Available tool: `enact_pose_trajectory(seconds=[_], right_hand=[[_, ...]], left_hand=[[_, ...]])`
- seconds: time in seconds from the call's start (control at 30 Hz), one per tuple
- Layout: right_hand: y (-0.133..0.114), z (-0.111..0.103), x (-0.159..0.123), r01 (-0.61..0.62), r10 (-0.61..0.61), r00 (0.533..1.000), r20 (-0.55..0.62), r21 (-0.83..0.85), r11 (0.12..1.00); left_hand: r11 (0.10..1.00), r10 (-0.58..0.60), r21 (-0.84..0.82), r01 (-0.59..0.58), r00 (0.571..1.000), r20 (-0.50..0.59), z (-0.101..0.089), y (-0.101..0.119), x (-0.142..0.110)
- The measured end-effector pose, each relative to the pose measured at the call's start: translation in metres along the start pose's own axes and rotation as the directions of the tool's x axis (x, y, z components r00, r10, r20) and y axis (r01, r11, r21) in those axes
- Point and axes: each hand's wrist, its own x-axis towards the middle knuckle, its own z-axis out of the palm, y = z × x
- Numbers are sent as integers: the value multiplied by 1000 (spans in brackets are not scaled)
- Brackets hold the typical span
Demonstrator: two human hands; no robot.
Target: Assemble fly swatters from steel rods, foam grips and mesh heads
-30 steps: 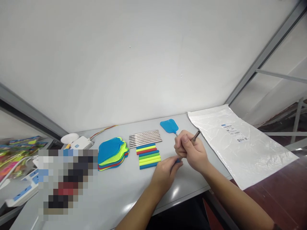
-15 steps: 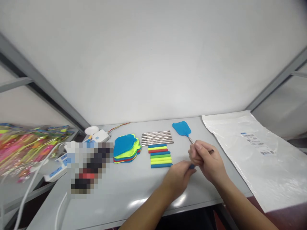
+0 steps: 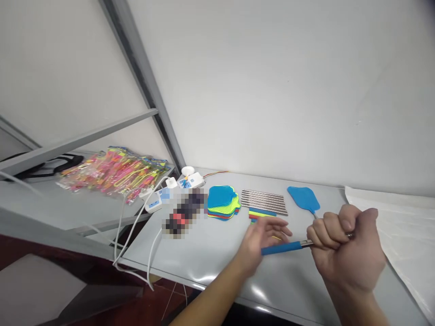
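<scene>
The person's right grip point(image 3: 345, 246) is curled into a fist around a metal rod point(image 3: 306, 243), presumably because so slim and smooth a piece would slip or turn in a looser hold. The rod's bare stretch runs into a blue handle sleeve point(image 3: 283, 247), which points across toward the left grip point(image 3: 260, 237). That grip is open, its fingers spread beside the sleeve rather than wrapped around it; whether the heel of the palm touches the sleeve's end cannot be told.

Just beyond the right fist lies a blue fly-swatter head point(image 3: 303, 198), its thin neck running down behind the knuckles; the fist hides whether neck and rod are 1 piece.

On the counter point(image 3: 217, 253), parts lie sorted by kind, likely so that each is easy to pick out. Mesh swatter heads point(image 3: 222, 198) are stacked flat, as their thin shape allows. Bare metal rods point(image 3: 263, 201) lie side by side, and coloured handle sleeves point(image 3: 263, 212), partly hidden by the left grip, sit just in front of them. White plastic packaging point(image 3: 408, 244) spreads at the right, clear of the parts.
</scene>
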Motion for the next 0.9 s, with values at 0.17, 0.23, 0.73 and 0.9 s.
enact_pose_trajectory(seconds=[0.17, 0.23, 0.73, 0.9], right_hand=[[29, 23, -6, 6, -7, 998, 55, 17, 1000], [36, 29, -11, -7, 7, 995, 97, 1, 1000], [62, 56, -34, -70, 72, 931, 358, -18, 997], [64, 55, -26, -126, 126, 944, 305, -20, 992]], left_hand=[[930, -103, -361, 74, 993, -61, -14, 19, -5], [925, -106, -375, 63, 990, -95, -14, 24, -11], [920, -57, -392, -24, 980, -193, -16, 49, -31], [957, -15, -287, -49, 976, -217, -13, 58, -38]])
